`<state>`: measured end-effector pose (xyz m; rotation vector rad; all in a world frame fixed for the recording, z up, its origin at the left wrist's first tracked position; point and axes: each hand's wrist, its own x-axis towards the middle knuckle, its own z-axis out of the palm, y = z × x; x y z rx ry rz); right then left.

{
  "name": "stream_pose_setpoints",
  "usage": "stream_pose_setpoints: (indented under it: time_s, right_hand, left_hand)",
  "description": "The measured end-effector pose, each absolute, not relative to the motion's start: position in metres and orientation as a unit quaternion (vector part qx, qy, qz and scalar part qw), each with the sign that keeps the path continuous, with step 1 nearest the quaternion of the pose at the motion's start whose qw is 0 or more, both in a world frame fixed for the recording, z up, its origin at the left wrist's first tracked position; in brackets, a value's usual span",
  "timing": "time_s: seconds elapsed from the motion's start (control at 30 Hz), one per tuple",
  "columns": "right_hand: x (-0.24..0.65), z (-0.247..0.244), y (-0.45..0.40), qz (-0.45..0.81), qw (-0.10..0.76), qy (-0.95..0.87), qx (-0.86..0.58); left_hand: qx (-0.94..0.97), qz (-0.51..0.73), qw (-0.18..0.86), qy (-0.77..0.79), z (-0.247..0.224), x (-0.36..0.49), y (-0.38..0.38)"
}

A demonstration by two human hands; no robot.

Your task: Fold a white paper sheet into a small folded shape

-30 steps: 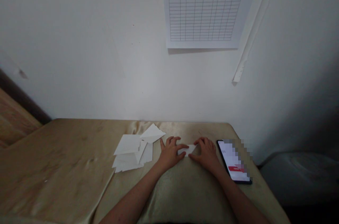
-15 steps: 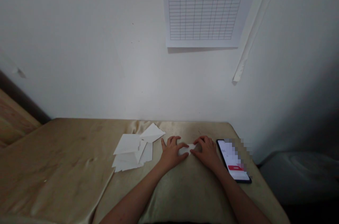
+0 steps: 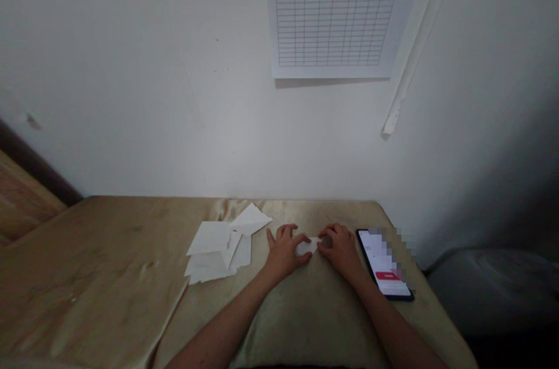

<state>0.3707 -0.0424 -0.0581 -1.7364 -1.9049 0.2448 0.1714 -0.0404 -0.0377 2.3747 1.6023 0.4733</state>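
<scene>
A small white piece of paper (image 3: 305, 248) lies low over the cloth between my two hands. My left hand (image 3: 283, 251) curls round its left side, with the thumb and forefinger at the paper and the other fingers bent. At the right end, the thumb and forefinger of my right hand (image 3: 339, 248) close on the paper's edge. The fingers cover part of the paper, so its full shape is hidden. Left of my left hand lies a loose pile of white paper pieces (image 3: 213, 261), some with torn edges.
To the right of my right hand, a phone (image 3: 384, 264) lies with its screen lit. A golden-brown cloth (image 3: 109, 276) covers the surface. Behind it rises a white wall (image 3: 174, 124) bearing a sheet with a printed table (image 3: 332, 20).
The fingertips of my right hand have shifted slightly, and a little more of the paper shows between the hands. The pile and the phone lie as before.
</scene>
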Motion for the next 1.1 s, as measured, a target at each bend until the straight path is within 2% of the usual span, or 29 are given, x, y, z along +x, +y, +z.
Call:
stream_pose_setpoints:
  time_s: [1.1]
  right_hand:
    - [0.380, -0.061, -0.031, 0.057, 0.268, -0.701, -0.659]
  left_hand:
    - [0.814, 0.166, 0.123, 0.543, -0.039, 0.168, -0.038]
